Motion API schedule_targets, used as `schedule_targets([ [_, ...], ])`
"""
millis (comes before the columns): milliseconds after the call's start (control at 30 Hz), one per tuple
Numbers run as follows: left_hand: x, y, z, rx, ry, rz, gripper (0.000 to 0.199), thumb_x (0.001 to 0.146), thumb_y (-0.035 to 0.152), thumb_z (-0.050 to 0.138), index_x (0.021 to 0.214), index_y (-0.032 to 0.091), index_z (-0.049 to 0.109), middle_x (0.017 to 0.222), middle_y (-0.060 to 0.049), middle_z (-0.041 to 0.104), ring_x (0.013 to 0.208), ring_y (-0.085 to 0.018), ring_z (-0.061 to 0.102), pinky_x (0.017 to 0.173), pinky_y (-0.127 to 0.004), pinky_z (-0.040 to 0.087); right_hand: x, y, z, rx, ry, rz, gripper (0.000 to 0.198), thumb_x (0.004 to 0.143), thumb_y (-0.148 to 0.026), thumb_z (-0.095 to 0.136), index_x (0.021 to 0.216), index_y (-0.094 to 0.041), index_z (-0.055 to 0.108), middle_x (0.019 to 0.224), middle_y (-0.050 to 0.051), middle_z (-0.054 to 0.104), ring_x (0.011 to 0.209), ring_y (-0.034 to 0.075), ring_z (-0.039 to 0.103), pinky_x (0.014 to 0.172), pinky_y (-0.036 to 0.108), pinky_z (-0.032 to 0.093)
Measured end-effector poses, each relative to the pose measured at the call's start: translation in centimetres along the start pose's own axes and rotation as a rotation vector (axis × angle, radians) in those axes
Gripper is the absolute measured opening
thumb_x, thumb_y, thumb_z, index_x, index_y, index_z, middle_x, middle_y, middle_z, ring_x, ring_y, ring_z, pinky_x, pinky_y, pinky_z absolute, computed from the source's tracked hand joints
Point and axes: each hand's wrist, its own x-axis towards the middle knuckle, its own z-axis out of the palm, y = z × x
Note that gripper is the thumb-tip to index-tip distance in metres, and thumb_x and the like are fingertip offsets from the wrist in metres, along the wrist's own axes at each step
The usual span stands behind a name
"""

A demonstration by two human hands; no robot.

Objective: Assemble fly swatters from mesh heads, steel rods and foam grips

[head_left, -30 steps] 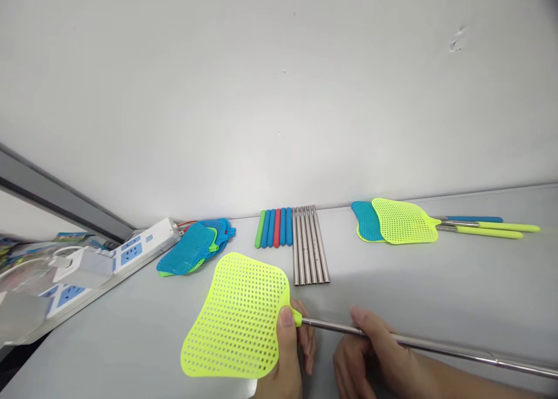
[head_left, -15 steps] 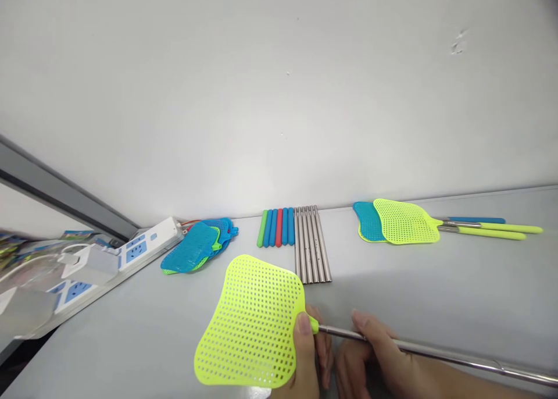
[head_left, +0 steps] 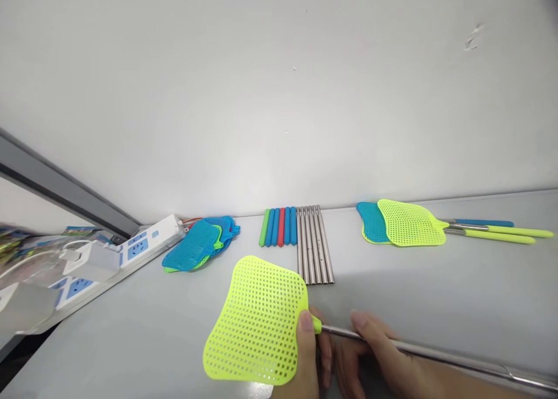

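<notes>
A yellow-green fly swatter head (head_left: 261,323) with a square-holed mesh is gripped at its neck by my left hand (head_left: 308,352), thumb on top. From the neck a thin metal telescopic rod (head_left: 453,358) runs right, past the frame edge, so its far end is hidden. My right hand (head_left: 375,349) holds this rod a short way from the neck, thumb above and fingers curled below. Just beyond the hands lies a row of metal rods (head_left: 314,248). Beside that row sit several foam grips (head_left: 279,227) in green, blue and red.
At the left lies a pile of blue and green swatter heads (head_left: 192,248), near a white power strip (head_left: 143,248) with plugs. Assembled fly swatters (head_left: 412,224) with blue and yellow-green handles rest at the right by the wall (head_left: 279,96).
The camera view has shifted slightly, so the things on the table appear a little further right. Both hands keep their hold on the swatter, whose head has moved slightly right in view.
</notes>
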Motion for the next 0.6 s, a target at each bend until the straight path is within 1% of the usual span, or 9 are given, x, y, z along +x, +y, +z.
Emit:
schedule_targets([
  [67, 0.2, -0.1, 0.0, 0.016, 0.013, 0.017, 0.050, 0.074, 0.058, 0.045, 0.045, 0.017, 0.045, 0.039, 0.003, 0.037, 0.037, -0.008, 0.033, 0.039, -0.022, 0.028, 0.4, 0.2, 0.0, 0.028, -0.001, 0.002, 0.074, 0.083, -0.059, 0.010, 0.044, -0.015, 0.054, 0.046, 0.005, 0.052, 0.053, 0.015, 0.051, 0.067, 0.031, 0.041],
  [167, 0.6, 0.1, 0.2, -0.019, 0.034, -0.006, 0.049, 0.076, 0.058, 0.042, 0.050, 0.017, 0.044, 0.038, 0.004, 0.037, 0.033, -0.006, 0.030, 0.035, -0.020, 0.024, 1.1, 0.2, 0.4, 0.100, 0.016, 0.026, 0.073, 0.080, -0.063, 0.011, 0.037, -0.017, 0.046, 0.036, 0.002, 0.042, 0.040, 0.013, 0.046, 0.052, 0.029, 0.040],
  [267, 0.9, 0.6, 0.4, -0.054, 0.040, -0.018, 0.047, 0.076, 0.056, 0.044, 0.051, 0.017, 0.042, 0.038, 0.005, 0.037, 0.031, -0.005, 0.029, 0.034, -0.019, 0.022, 1.6, -0.2, 0.6, 0.106, 0.082, 0.094, 0.069, 0.075, -0.069, 0.018, 0.035, -0.018, 0.041, 0.030, 0.000, 0.036, 0.032, 0.010, 0.039, 0.041, 0.025, 0.033],
  [333, 1.0, 0.8, 0.5, -0.059, 0.041, -0.009, 0.046, 0.076, 0.055, 0.046, 0.051, 0.017, 0.042, 0.038, 0.006, 0.036, 0.032, -0.005, 0.030, 0.034, -0.019, 0.023, 1.8, -0.4, 0.5, 0.100, 0.141, 0.100, 0.066, 0.074, -0.069, 0.024, 0.035, -0.018, 0.041, 0.029, -0.002, 0.034, 0.029, 0.009, 0.036, 0.037, 0.023, 0.027],
  [400, 1.1, 1.0, 0.6, -0.055, 0.042, 0.001, 0.046, 0.076, 0.055, 0.046, 0.051, 0.016, 0.042, 0.039, 0.006, 0.036, 0.032, -0.005, 0.031, 0.035, -0.019, 0.024, 1.9, -0.4, 0.2, 0.100, 0.226, 0.045, 0.062, 0.075, -0.065, 0.033, 0.035, -0.018, 0.041, 0.029, -0.003, 0.034, 0.029, 0.007, 0.032, 0.036, 0.022, 0.022],
  [467, 1.1, 1.1, 0.6, -0.052, 0.044, 0.007, 0.046, 0.076, 0.055, 0.045, 0.052, 0.016, 0.043, 0.040, 0.005, 0.036, 0.032, -0.005, 0.031, 0.036, -0.019, 0.023, 2.0, -0.2, -0.2, 0.110, 0.312, -0.033, 0.057, 0.077, -0.057, 0.042, 0.036, -0.017, 0.040, 0.031, -0.003, 0.034, 0.031, 0.006, 0.030, 0.037, 0.022, 0.021],
  [533, 1.2, 1.4, 0.6, -0.049, 0.048, 0.011, 0.046, 0.078, 0.054, 0.043, 0.052, 0.016, 0.042, 0.039, 0.006, 0.035, 0.032, -0.005, 0.031, 0.037, -0.020, 0.022, 1.9, 0.1, -0.5, 0.155, 0.354, -0.093, 0.053, 0.079, -0.049, 0.046, 0.037, -0.017, 0.040, 0.032, -0.004, 0.036, 0.033, 0.006, 0.030, 0.040, 0.022, 0.022],
  [600, 1.4, 1.8, 0.6, -0.058, 0.071, 0.022, 0.046, 0.080, 0.052, 0.042, 0.051, 0.016, 0.042, 0.040, 0.006, 0.034, 0.033, -0.005, 0.031, 0.039, -0.020, 0.023, 1.8, 0.2, -0.7, 0.252, 0.354, -0.134, 0.051, 0.079, -0.046, 0.047, 0.037, -0.018, 0.039, 0.032, -0.004, 0.034, 0.033, 0.006, 0.030, 0.039, 0.023, 0.021],
])
